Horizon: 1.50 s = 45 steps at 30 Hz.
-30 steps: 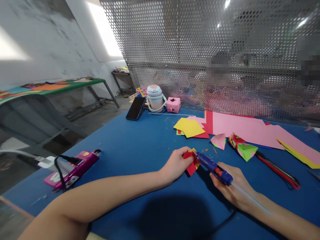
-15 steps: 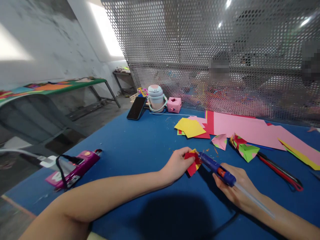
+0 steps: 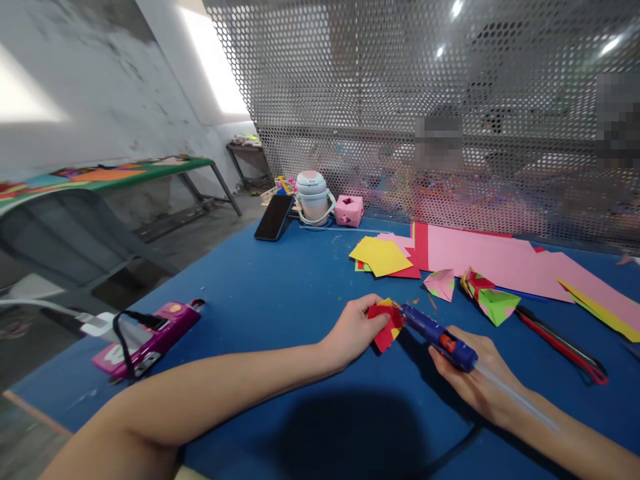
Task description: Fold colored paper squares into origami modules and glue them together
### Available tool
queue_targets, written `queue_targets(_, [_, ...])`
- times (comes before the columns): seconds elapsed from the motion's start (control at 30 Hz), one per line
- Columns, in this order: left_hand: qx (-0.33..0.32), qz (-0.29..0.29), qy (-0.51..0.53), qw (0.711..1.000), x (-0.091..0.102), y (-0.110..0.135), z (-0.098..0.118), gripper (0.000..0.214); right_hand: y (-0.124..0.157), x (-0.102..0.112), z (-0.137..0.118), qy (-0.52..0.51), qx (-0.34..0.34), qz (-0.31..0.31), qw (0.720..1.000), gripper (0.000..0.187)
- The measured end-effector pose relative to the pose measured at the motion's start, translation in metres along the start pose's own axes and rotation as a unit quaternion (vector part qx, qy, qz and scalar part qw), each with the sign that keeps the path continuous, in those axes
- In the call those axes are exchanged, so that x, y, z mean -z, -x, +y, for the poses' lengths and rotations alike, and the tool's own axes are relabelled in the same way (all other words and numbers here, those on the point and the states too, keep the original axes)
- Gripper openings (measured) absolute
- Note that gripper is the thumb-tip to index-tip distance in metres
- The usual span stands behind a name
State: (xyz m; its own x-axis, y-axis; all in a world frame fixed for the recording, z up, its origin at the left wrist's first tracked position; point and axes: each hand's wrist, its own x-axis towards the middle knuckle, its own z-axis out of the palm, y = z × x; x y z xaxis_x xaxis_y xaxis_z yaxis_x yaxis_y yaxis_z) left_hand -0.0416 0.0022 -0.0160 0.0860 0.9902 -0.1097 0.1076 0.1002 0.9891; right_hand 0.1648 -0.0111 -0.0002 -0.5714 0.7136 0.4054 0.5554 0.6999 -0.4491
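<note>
My left hand (image 3: 356,331) pinches a small folded piece of red and yellow paper (image 3: 384,337) above the blue table. In my right hand (image 3: 483,373) is a blue hot glue gun (image 3: 440,337), with a clear glue stick (image 3: 517,398) sticking out of its back end. The gun's nozzle points left and meets the right edge of the folded paper, or sits very close to it. Beyond my right hand lie a pink folded paper piece (image 3: 440,285) and a red, green and pink folded paper piece (image 3: 493,299).
Yellow paper squares (image 3: 381,257) and pink sheets (image 3: 480,257) lie at the back. A red-and-black tool (image 3: 560,343) rests at the right. A phone (image 3: 274,217), a bottle (image 3: 314,198) and a pink paper box (image 3: 349,211) stand farther off. A purple power strip (image 3: 150,340) sits left.
The glue gun and my right hand have shifted slightly right. My left hand stays almost still with the folded paper.
</note>
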Motion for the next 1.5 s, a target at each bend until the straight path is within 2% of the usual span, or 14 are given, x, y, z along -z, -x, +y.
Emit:
queue_targets(0.13, [0.005, -0.004, 0.013, 1.0, 0.0, -0.0003, 0.0006, 0.005, -0.0014, 0.0007, -0.0025, 0.006, 0.024, -0.005, 1.0, 0.018])
queue_targets(0.53, [-0.018, -0.016, -0.001, 1.0, 0.0, -0.0011, -0.001, 0.005, -0.0006, -0.0029, -0.0029, 0.002, 0.01, -0.024, 1.0, 0.019])
queue_targets(0.9, [-0.047, -0.024, -0.042, 0.998, 0.001, -0.0009, 0.0002, 0.008, -0.002, -0.0014, -0.0031, 0.02, 0.028, -0.027, 0.999, 0.018])
queue_targets(1.07, [-0.029, -0.011, -0.019, 0.999, 0.0007, -0.0013, -0.0011, 0.007, 0.0002, -0.0006, -0.0022, 0.02, 0.005, -0.027, 0.999, 0.017])
queue_targets(1.2, [-0.023, -0.01, -0.009, 1.0, 0.0, -0.0015, 0.0, 0.007, -0.0021, 0.0019, -0.0054, 0.023, 0.026, -0.004, 0.999, 0.02])
queue_targets(1.3, [-0.02, -0.004, -0.004, 1.0, -0.0003, -0.0005, 0.0023, 0.007, -0.0031, 0.002, -0.0048, 0.035, 0.035, -0.008, 0.999, 0.019])
queue_targets(1.4, [-0.002, 0.003, 0.02, 1.0, -0.0004, 0.0011, 0.0049, 0.006, -0.0007, 0.0005, -0.0017, 0.033, 0.012, -0.02, 0.999, 0.017])
queue_targets(1.5, [0.018, -0.006, 0.062, 0.998, -0.0001, 0.0017, 0.0059, 0.007, 0.0024, -0.0019, -0.0002, 0.014, -0.029, 0.01, 0.999, 0.02])
